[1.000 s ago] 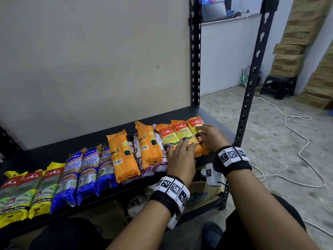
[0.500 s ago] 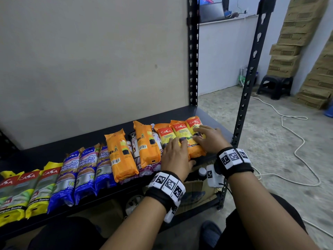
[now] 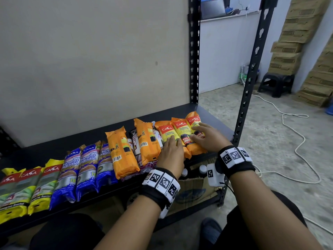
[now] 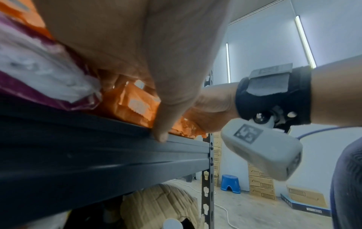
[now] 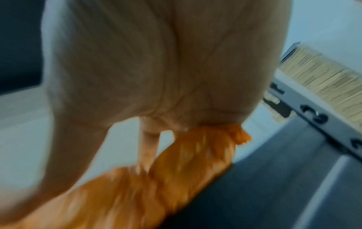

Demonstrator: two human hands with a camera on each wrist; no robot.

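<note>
Head view: my left hand [image 3: 172,152] and right hand [image 3: 207,139] lie flat, unclenched, pressing the orange garbage-bag packs [image 3: 180,129] at the right end of the shelf [image 3: 214,121]. The packs' long axes run front-to-back beneath both palms.

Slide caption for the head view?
Left hand and right hand rest on orange garbage-bag packs on the black shelf.

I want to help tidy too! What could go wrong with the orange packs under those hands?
The orange packs reach the shelf's front edge, so a pull from the left hand or right hand might tip them off. The row is tight, so a sideways push could knock the plain orange pack askew.
</note>
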